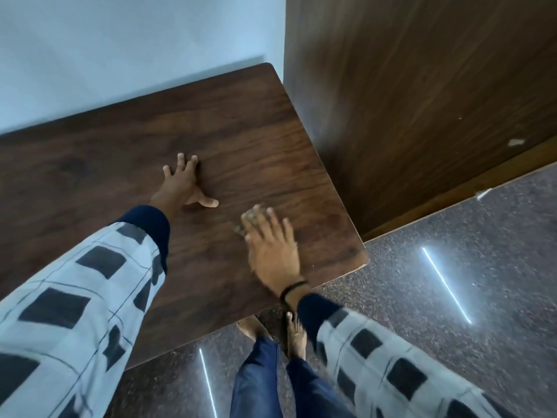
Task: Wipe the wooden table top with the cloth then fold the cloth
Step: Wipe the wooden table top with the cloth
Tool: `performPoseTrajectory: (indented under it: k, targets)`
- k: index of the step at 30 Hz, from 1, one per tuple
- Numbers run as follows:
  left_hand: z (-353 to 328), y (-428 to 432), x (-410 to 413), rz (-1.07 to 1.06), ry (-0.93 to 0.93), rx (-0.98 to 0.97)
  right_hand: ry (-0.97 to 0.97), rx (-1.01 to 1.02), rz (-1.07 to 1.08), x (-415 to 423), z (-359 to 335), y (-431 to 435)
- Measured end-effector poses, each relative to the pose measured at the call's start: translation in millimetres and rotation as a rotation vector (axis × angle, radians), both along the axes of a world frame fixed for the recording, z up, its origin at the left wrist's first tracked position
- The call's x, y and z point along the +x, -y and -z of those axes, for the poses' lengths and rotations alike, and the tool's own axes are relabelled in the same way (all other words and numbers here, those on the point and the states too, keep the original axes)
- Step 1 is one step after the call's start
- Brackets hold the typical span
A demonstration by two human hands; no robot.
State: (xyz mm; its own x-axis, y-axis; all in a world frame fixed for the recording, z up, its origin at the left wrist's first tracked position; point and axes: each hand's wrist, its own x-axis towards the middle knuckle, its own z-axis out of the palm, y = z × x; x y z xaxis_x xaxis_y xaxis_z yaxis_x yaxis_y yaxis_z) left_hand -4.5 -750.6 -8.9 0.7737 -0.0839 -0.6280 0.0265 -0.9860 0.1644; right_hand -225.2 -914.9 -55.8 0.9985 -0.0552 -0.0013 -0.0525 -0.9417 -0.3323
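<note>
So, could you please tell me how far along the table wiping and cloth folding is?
Done: nothing shows for certain; the table looks alike all over. In hand: the right hand, blurred, presses the cloth flat on the wood, while the left hand rests spread on the table. Left: any remaining wiping, then folding the cloth.

The counter (241, 140) is dark wood grain with a soft sheen; the floor (482, 267) is speckled, glossy stone; the sleeves (90, 282) are checked cloth.
</note>
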Motion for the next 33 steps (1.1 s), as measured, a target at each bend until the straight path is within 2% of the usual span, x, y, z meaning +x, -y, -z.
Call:
performPoseTrajectory:
  k: [3,5,7,10,12,14,17,19,25,29,31,33]
  targets:
    - [1,-2,-3,0.002,0.019,-0.036,-0.084,-0.060,0.252,24,-5,46]
    - [1,-1,-3,-0.003,0.016,-0.036,-0.051,-0.056,0.406,9,-3,53]
    - [4,1,0,-0.015,0.009,-0.036,-0.005,-0.045,0.434,-20,3,32]
    - [7,2,4,-0.027,-0.006,-0.028,0.013,-0.012,0.169,-45,12,-20]
    - [9,0,5,-0.019,-0.001,-0.032,0.046,-0.018,-0.010,-28,10,-29]
    - [11,-2,4,-0.009,0.016,-0.035,0.024,-0.039,-0.025,-3,4,-16]
    - [13,-2,1,-0.010,0.024,-0.039,-0.045,-0.068,0.213,-3,0,7]
    - [12,0,3,-0.024,0.018,-0.048,-0.037,-0.059,0.250,-26,2,-4]
    - [10,1,4,-0.015,0.015,-0.038,0.012,0.007,-0.308,-91,6,-83]
    - [8,0,1,-0.016,0.017,-0.047,0.028,-0.008,-0.519,-81,10,-48]
    - [7,1,0,-0.017,0.011,-0.049,-0.007,-0.059,-0.566,-72,14,-13]
    - [6,2,-1,-0.026,0.009,-0.049,-0.019,-0.103,-0.473,-52,15,18]
